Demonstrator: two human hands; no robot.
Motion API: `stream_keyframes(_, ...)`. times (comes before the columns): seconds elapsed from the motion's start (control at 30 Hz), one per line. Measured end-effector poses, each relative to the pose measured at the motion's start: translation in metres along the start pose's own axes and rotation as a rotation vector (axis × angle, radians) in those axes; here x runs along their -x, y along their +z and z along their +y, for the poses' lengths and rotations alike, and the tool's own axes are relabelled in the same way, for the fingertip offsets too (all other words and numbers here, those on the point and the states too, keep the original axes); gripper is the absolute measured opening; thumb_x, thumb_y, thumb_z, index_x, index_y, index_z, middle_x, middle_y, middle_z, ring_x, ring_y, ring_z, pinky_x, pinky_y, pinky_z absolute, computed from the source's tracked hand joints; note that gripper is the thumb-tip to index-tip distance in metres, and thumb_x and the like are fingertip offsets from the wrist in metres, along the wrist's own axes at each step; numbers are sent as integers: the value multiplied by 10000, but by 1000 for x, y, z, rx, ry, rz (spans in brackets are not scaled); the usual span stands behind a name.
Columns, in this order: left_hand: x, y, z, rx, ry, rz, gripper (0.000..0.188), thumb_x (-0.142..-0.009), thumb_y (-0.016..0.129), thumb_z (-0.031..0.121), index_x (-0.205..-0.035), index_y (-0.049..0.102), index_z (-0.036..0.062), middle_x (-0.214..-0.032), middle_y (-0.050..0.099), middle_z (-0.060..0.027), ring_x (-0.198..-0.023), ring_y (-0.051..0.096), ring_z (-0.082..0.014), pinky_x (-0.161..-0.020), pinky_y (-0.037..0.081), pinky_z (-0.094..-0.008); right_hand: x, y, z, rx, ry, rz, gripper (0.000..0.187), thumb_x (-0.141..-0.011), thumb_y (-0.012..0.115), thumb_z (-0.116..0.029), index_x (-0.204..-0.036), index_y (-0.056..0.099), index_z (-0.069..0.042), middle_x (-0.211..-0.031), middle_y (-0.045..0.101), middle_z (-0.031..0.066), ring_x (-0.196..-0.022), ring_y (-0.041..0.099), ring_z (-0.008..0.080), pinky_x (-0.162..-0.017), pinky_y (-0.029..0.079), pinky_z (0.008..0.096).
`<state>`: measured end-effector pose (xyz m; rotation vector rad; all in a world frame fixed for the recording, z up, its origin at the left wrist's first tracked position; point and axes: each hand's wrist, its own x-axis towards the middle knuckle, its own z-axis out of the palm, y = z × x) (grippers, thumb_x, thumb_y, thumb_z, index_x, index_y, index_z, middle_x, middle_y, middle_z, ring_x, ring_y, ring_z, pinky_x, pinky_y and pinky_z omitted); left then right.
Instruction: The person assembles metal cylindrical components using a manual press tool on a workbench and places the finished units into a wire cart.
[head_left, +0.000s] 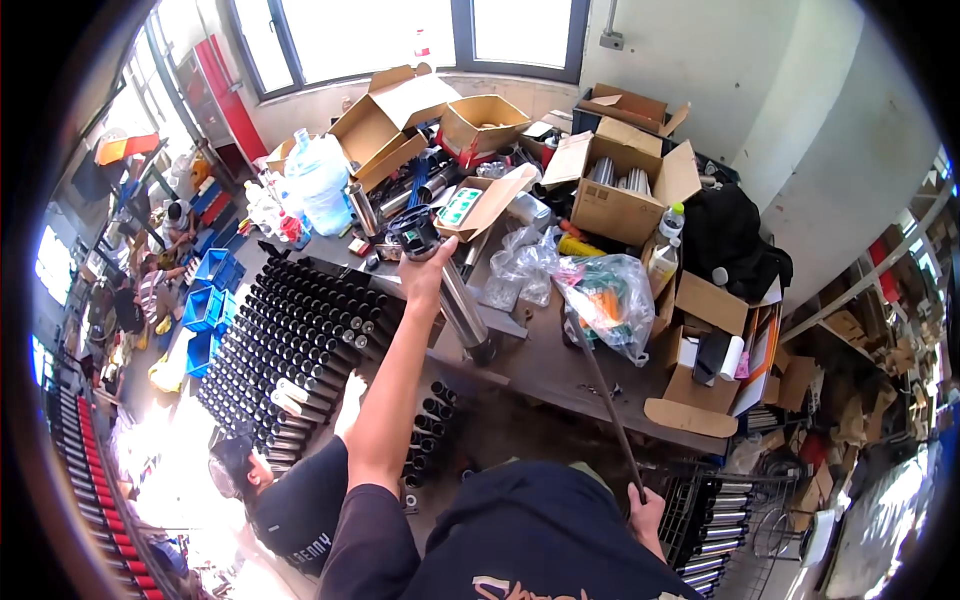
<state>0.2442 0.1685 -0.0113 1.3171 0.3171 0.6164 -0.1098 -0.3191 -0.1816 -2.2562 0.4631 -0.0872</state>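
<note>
My left hand (428,272), arm stretched forward, is closed around the upper end of a silver metal cylinder (462,312) with a black collar on top and a black lower end. The cylinder leans at a slant over the front edge of the workbench (560,385). Low on the right, my right hand (647,512) is wrapped round the near end of a long thin dark rod (608,395). The rod slopes up across the bench to a clear plastic bag (608,300) with orange and green contents; its far tip is hard to make out there.
Open cardboard boxes (625,180), a large water jug (318,185) and loose parts crowd the bench. Dense rows of black-topped tubes (290,340) stand at left. A co-worker (290,500) in dark clothing is close by my left arm. A wire rack (720,525) of tubes is at lower right.
</note>
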Motion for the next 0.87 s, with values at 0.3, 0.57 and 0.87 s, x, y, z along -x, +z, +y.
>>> stream_keyframes(0.3, 54, -7, 18, -159, 346, -98, 460, -699, 913, 137, -1038, 632, 4, -932, 664, -22, -828, 596, -120, -786, 508, -285, -9, 8, -93, -131, -112, -63, 411, -917, 703, -259, -669, 528, 17, -531, 380, 65, -524, 369, 93, -485, 322, 329)
stream_keyframes(0.57, 58, -19, 31, -71, 140, -522, 588, -652, 928, 120, -1149, 626, 31, -1048, 658, -6, -955, 593, -117, -882, 499, -298, -22, -3, -103, -194, -134, -176, 411, -912, 686, -232, -643, 484, 4, -542, 375, 19, -540, 354, 82, -495, 301, 317)
stream_keyframes(0.87, 61, -2, 25, -267, 90, -295, 694, -646, 933, 161, -1240, 595, 37, -1143, 680, -78, -1001, 616, -168, -922, 497, -315, -26, -26, -128, -49, -214, -208, 311, -900, 683, -230, -689, 621, -10, -537, 504, 6, -528, 459, 83, -510, 372, 294)
